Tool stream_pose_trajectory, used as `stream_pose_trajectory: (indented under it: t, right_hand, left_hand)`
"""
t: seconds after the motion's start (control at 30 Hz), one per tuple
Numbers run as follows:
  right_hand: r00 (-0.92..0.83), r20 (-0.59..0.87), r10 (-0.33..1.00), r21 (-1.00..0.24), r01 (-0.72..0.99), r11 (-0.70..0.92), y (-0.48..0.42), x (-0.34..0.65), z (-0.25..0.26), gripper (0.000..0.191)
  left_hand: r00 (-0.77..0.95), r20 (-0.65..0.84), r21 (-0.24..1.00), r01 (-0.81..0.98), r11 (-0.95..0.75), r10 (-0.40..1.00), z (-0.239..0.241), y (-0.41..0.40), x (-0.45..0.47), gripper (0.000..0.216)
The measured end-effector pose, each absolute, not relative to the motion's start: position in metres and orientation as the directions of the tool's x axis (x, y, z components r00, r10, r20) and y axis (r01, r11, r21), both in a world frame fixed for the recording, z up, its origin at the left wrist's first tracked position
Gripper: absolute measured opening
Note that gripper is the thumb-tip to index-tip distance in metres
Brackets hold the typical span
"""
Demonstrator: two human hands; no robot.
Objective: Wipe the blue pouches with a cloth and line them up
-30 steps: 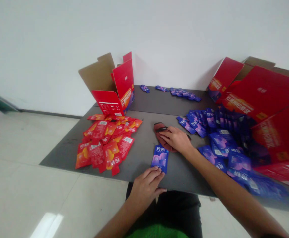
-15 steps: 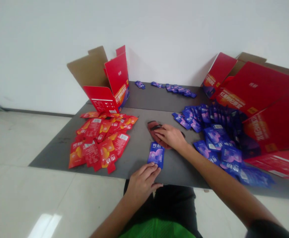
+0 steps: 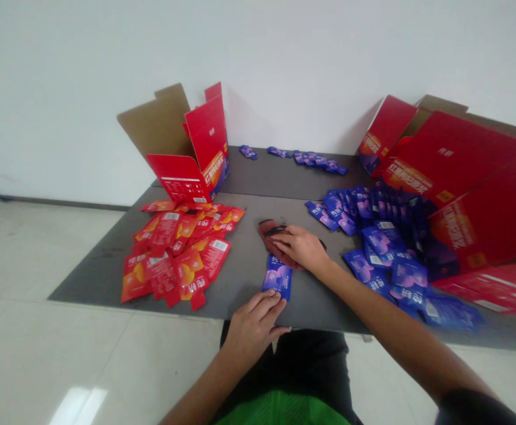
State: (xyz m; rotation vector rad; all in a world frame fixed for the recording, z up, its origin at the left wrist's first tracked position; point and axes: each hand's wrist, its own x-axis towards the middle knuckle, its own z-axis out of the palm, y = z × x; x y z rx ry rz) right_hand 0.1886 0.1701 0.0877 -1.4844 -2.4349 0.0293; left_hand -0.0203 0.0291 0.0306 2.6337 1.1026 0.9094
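A brownish-red cloth (image 3: 267, 229) is bunched under my right hand (image 3: 300, 245), whose fingers are closed on it. The cloth's near edge covers the top of a blue-purple sachet (image 3: 278, 276) lying flat on the grey table. My left hand (image 3: 258, 319) rests at the table's front edge, its fingers stretched out flat and their tips pressing on the sachet's bottom end. The left thumb is apart from the sachet.
Red-orange sachets (image 3: 191, 260) lie in a pile at left, before an open red carton (image 3: 182, 171). Blue sachets (image 3: 386, 242) are heaped at right beside more red cartons (image 3: 448, 153). Several small blue sachets (image 3: 315, 159) line the back of the grey table (image 3: 249, 230).
My right hand and the cloth have shifted slightly toward me, so the cloth now overlaps the sachet's top. My left hand stays in place.
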Motion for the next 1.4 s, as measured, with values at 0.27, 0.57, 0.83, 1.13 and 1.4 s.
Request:
stream_pose_trajectory:
  t: [0.27, 0.57, 0.83, 1.13, 1.4]
  right_hand:
    - [-0.557, 0.329, 0.763, -0.256, 0.725, 0.640, 0.099, 0.171, 0.095, 0.028]
    - [-0.315, 0.273, 0.909, -0.190, 0.909, 0.372, 0.171, 0.189, 0.098, 0.027]
    - [0.088, 0.598, 0.797, -0.601, 0.707, 0.373, 0.079, 0.212, 0.122, 0.030]
    - [0.317, 0.502, 0.805, -0.762, 0.603, 0.237, 0.006, 0.228, 0.065, 0.027]
    - [0.340, 0.494, 0.800, -0.789, 0.561, 0.249, 0.002, 0.229, 0.055, 0.027]
  left_hand:
    - [0.537, 0.447, 0.337, 0.640, -0.690, 0.716, 0.032, 0.030, -0.019, 0.041]
    - [0.571, 0.461, 0.313, 0.612, -0.726, 0.680, 0.036, 0.028, -0.022, 0.052]
    - [0.441, 0.433, 0.439, 0.658, -0.611, 0.786, 0.080, 0.078, -0.010, 0.034]
    - [0.301, 0.135, 0.366, 0.870, -0.330, 0.944, 0.075, 0.146, 0.032, 0.037]
    - [0.381, 0.030, 0.620, 0.718, -0.317, 0.924, 0.078, 0.166, 0.023, 0.035]
